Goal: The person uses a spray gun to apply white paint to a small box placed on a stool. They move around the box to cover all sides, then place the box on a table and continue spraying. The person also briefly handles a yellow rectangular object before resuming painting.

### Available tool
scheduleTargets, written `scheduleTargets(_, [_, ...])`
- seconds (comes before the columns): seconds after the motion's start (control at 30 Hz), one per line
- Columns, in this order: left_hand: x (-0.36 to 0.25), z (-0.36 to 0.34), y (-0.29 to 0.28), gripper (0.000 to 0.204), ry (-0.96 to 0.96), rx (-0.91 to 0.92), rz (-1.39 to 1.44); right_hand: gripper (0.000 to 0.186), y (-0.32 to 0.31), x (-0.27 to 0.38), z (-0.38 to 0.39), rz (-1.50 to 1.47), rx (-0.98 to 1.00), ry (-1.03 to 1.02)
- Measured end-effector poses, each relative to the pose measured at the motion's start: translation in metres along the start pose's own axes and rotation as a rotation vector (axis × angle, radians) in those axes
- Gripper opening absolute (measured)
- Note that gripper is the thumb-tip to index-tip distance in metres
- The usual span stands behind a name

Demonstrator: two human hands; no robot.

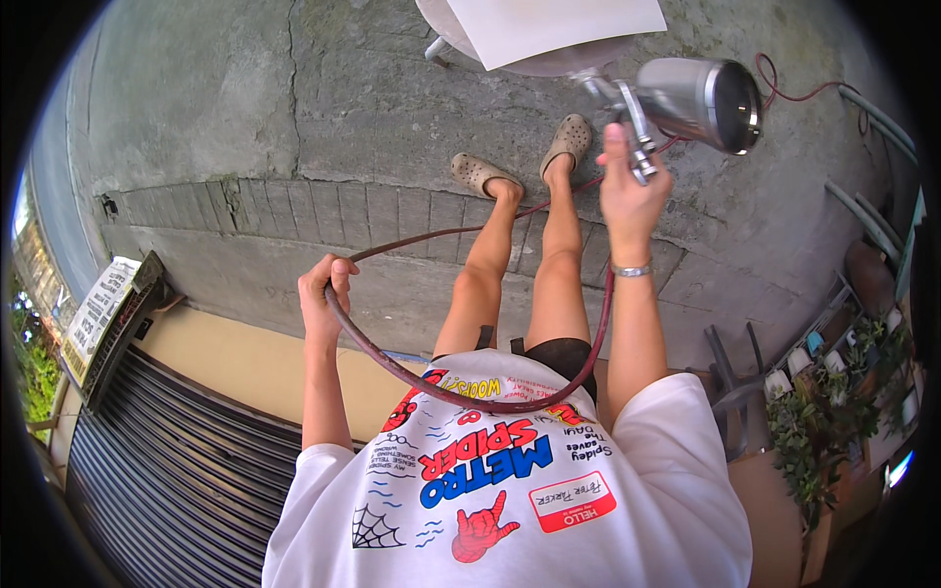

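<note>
We note the right hand [632, 191] raised and closed around the grip of a spray gun [676, 103], whose metal cup [711, 98] sits tilted to the right above the fist. A bracelet [632, 269] circles that wrist. The left hand [323, 294] is curled shut on a dark red hose [392, 367]. The hose loops from this hand down across the white shirt [510, 490], then rises along the right forearm to the gun. Beyond the hands we see bare legs and two sandals [529, 162] on the concrete floor [245, 118]. A white sheet [549, 27] lies ahead of the gun. Potted plants [833, 412] stand at right.
</note>
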State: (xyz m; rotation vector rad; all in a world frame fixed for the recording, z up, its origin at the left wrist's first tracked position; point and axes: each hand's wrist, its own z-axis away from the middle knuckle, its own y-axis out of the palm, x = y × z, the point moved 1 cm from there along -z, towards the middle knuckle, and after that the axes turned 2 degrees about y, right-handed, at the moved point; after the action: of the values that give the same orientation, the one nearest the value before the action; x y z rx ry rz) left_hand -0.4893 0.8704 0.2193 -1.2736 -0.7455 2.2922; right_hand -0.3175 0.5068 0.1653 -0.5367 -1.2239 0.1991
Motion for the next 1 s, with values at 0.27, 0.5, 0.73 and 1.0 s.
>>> scheduleTargets(0.27, [0.004, 0.0, -0.002, 0.052, 0.014, 0.005, -0.034, 0.028, 0.025, 0.034, 0.04, -0.005, 0.267, -0.077])
scheduleTargets(0.5, [0.003, -0.001, 0.002, 0.052, 0.01, 0.004, -0.031, 0.028, 0.024, 0.021, 0.03, 0.032, 0.302, -0.155])
scheduleTargets(0.73, [-0.008, -0.002, 0.005, 0.05, -0.016, 0.03, -0.011, 0.04, -0.024, 0.005, -0.037, 0.101, 0.004, -0.036])
scheduleTargets(1.0, [-0.019, -0.008, 0.011, 0.049, 0.061, 0.086, -0.037, 0.043, -0.077, -0.011, -0.105, 0.236, -0.295, -0.086])
